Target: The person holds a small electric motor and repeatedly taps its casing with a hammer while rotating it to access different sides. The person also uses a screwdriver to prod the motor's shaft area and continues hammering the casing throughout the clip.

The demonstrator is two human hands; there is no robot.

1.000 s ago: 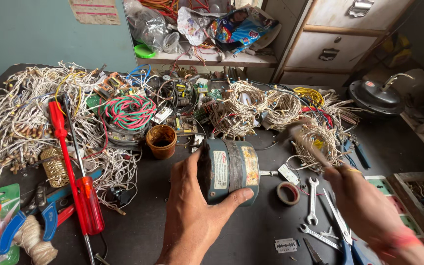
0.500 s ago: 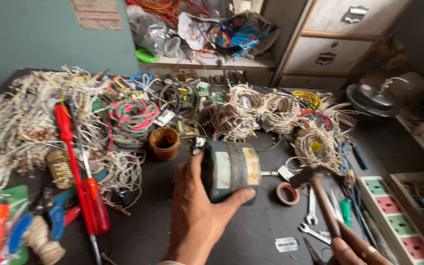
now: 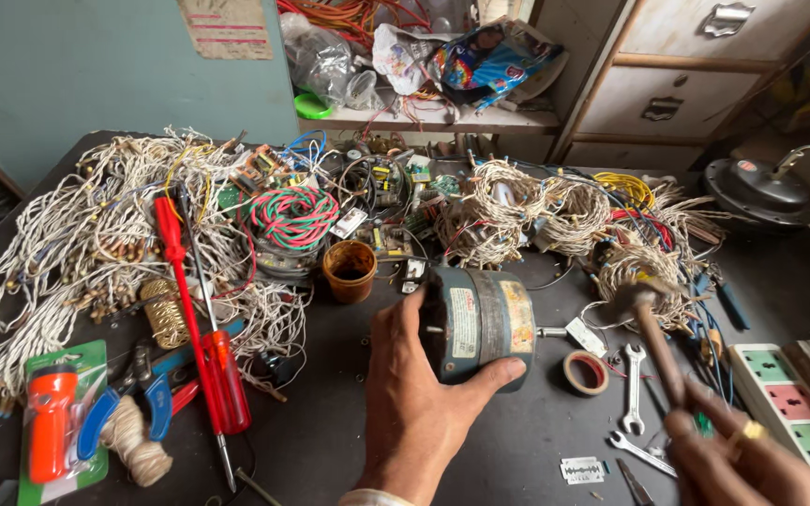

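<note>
The left hand has its grip wrapped around a small grey-blue motor standing on the dark surface, thumb on one side, fingers on the other. To its right, the right hand has its grip closed on a wooden-handled hammer, head raised just beside the motor's shaft

Hammer now raised upright in the right hand, head brought level with the motor, right hand drawn lower, away from the motor
</note>
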